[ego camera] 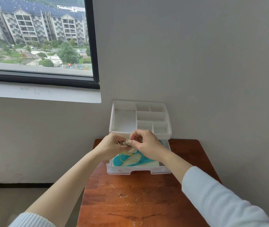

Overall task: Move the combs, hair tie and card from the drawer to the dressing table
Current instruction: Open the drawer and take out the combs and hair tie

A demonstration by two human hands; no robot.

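Barely begun, I'd say: both hands, left (112, 147) and right (144, 143), close their grip on the small yellowish stringy hair tie (127, 144) above the clear plastic drawer (138, 172), teal plastic combs (119, 159) inside, reddish wooden counter (138, 202) bare

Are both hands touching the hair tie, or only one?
Touching, both. The head view shows the left hand and the right hand pinching the hair tie between their fingertips above the open drawer, with no gap on either side.
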